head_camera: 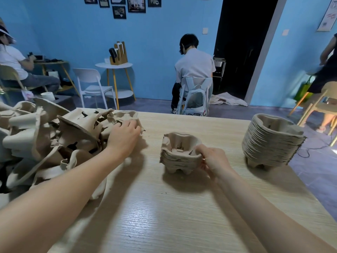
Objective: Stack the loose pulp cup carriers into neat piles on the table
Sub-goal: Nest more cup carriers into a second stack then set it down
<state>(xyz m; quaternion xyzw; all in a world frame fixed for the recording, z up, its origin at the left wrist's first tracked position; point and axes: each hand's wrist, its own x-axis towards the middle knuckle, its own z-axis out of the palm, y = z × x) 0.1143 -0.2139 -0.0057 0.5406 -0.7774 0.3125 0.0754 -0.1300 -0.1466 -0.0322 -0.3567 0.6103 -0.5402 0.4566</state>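
Note:
A messy heap of loose beige pulp cup carriers [45, 136] covers the table's left side. My left hand [125, 136] reaches into its right edge, fingers curled on a carrier [127, 115] at the heap's far right. A short stack of nested carriers [177, 156] stands mid-table. My right hand [213, 159] holds the stack's near right rim, thumb inside and fingers outside. A taller neat stack [271, 143] stands at the table's right edge.
The light wood table [164, 207] ends close to the right of the tall stack. Beyond the far edge a person sits on a chair with a backpack [195, 97]. Other people, a white chair [93, 84] and a round side table stand behind.

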